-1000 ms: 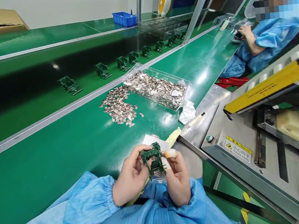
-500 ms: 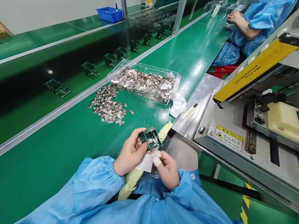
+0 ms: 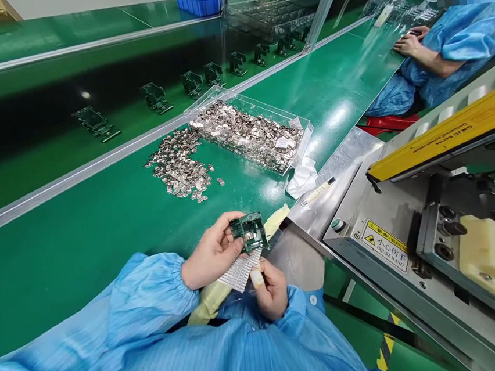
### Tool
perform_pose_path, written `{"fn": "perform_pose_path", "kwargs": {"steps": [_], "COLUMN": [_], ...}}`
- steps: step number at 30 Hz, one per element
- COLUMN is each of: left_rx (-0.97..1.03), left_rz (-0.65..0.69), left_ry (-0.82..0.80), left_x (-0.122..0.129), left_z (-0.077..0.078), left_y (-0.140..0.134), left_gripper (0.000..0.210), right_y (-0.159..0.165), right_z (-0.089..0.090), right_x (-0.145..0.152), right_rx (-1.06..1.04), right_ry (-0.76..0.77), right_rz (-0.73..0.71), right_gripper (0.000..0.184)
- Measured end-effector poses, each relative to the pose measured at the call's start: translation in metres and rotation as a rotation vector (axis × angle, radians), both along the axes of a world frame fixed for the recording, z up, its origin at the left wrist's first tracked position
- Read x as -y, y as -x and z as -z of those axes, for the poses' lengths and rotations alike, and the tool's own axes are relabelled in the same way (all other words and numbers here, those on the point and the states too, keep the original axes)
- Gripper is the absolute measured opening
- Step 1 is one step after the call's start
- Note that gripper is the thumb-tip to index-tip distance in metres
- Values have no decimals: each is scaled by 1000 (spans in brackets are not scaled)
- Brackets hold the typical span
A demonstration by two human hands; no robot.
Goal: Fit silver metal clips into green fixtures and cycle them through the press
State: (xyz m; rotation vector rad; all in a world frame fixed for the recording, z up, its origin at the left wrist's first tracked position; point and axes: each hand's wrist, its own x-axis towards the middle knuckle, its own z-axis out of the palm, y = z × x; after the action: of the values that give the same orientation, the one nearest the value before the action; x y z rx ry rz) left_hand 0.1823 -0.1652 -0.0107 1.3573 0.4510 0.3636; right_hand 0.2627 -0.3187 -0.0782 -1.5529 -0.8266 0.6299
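My left hand [image 3: 214, 253] grips a dark green plastic frame [image 3: 252, 231], thumb across its near side and fingers behind. Small metal is visible inside the frame. Below it, a silvery ribbed sheet [image 3: 239, 272] slants down between my hands; which hand supports it I cannot tell. My right hand [image 3: 273, 291] is closed in a pinch at the sheet's right edge, with a whitish cover on the thumb. Whatever lies between those fingertips is too small to make out. Beyond my hands, a pile of small metal pieces [image 3: 179, 166] lies beside a clear tray [image 3: 263, 169] full of similar pieces.
Several green frames [image 3: 155, 97] stand along the dark strip behind the bench. A white cloth [image 3: 303, 179] and a cutter-like tool [image 3: 318, 191] lie right of the tray. The machine [image 3: 384, 242] with its yellow bar [image 3: 447, 128] stands at right. A co-worker [image 3: 449, 55] sits beyond.
The view has shifted a little. My right hand has moved slightly down along the sheet, which shows more. The machine's cream-coloured block has slid toward the front. The co-worker's hands have come together.
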Motion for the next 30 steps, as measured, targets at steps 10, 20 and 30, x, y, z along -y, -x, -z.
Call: {"fn": "perform_pose_path", "kwargs": {"steps": [10,20,30], "left_rx": [25,109,133], "left_rz": [-4,29,18], "left_ry": [1,-50,-100], "left_x": [3,3,4], "left_z": [1,-5,-9], "left_y": [0,1,2], "left_gripper": [44,40,33], "right_y": [-34,-43,-23], "right_z": [-34,-98,-91], "right_x": [21,-3,-37], "right_rx": [85,57,461], "right_ry": [275,64,-24], "right_rz": [-68,-77,137], "right_gripper": [22,15,13]}}
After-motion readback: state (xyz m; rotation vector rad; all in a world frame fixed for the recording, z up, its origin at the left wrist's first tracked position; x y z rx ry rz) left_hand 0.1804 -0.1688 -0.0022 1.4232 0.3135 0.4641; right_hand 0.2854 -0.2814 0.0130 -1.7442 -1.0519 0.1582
